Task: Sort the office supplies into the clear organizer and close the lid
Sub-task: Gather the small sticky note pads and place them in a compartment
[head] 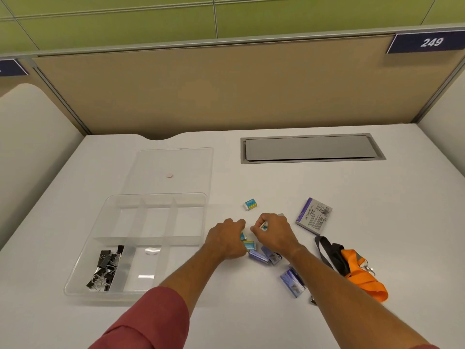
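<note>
Clear organizer [161, 197] positioned on left of white desk [327, 187], lid [176, 162] swung open and lying flat behind it, small pink dot [170, 175] visible on lid. Near-left compartment loaded with black binder clips [105, 268]; remaining compartments showing only transparent dividers. Left hand [226, 240] lowered palm-down to desk just right of organizer, fingers curled in around small blue-and-yellow erasers [249, 245]; whether actually gripped or merely covered: cannot tell. Right hand [273, 231] just beside left hand, thumb and fingers pinched closed on one small eraser [263, 226], mostly hidden by fingers. One further eraser [250, 204] lying alone on desk beyond both hands, well apart from organizer. Small purple boxes [259, 256] clustered directly beneath and between the two wrists, touching one another; second purple box [292, 283] nearer to camera, partly under right forearm. Larger purple-and-grey packet [314, 215] lying right of right hand, tilted. Black and orange lanyard [357, 273] bunched at far right, metal clip at its end. Grey cable hatch [312, 148] set flush in desk at rear right. Red sleeve [151, 321] covering left forearm near bottom edge.
</note>
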`<control>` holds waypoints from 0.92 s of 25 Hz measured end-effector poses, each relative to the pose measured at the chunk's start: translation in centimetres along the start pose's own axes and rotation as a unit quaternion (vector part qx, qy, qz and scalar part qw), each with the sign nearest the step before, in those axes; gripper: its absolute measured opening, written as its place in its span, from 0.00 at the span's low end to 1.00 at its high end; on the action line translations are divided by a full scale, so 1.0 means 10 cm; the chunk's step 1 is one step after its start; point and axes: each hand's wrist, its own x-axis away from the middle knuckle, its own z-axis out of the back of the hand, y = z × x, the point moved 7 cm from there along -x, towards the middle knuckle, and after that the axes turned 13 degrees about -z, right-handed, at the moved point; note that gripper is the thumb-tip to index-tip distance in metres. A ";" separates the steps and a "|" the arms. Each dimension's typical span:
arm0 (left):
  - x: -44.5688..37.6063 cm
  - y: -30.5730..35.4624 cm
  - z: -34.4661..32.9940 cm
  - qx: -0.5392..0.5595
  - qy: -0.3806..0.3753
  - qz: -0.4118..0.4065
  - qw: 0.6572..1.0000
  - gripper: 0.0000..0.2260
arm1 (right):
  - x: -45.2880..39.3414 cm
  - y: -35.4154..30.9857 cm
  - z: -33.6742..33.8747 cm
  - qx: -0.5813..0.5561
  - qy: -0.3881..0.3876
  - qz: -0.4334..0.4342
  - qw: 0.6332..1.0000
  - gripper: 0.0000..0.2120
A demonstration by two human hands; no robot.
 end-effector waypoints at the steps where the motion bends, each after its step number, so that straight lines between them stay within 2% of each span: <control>1: 0.00 0.01 0.00 -0.011 0.004 -0.009 1.000 0.21 | 0.01 -0.01 -0.02 0.014 -0.008 0.006 1.000 0.07; 5: 0.01 0.01 0.01 -0.017 0.036 0.007 0.999 0.14 | 0.04 0.01 -0.09 0.090 -0.031 0.004 0.995 0.09; 9: 0.04 -0.08 0.21 0.059 0.137 0.044 0.988 0.12 | 0.03 -0.01 -0.21 0.138 -0.063 0.010 0.988 0.13; 12: 0.05 -0.15 0.30 0.096 0.166 0.067 0.979 0.15 | 0.04 -0.01 -0.30 0.188 -0.099 -0.004 0.977 0.19; 15: 0.05 -0.21 0.31 0.113 0.178 0.078 0.974 0.15 | 0.09 -0.04 -0.36 0.262 -0.094 -0.004 0.960 0.30; 18: 0.06 -0.24 0.28 0.110 0.180 0.079 0.974 0.16 | 0.14 -0.09 -0.41 0.303 -0.091 0.003 0.949 0.35; 20: 0.06 -0.23 0.26 0.111 0.180 0.075 0.974 0.16 | 0.17 -0.10 -0.42 0.304 -0.092 0.002 0.948 0.34; 23: 0.07 -0.22 0.24 0.113 0.177 0.075 0.975 0.16 | 0.17 -0.11 -0.40 0.293 -0.076 0.013 0.953 0.26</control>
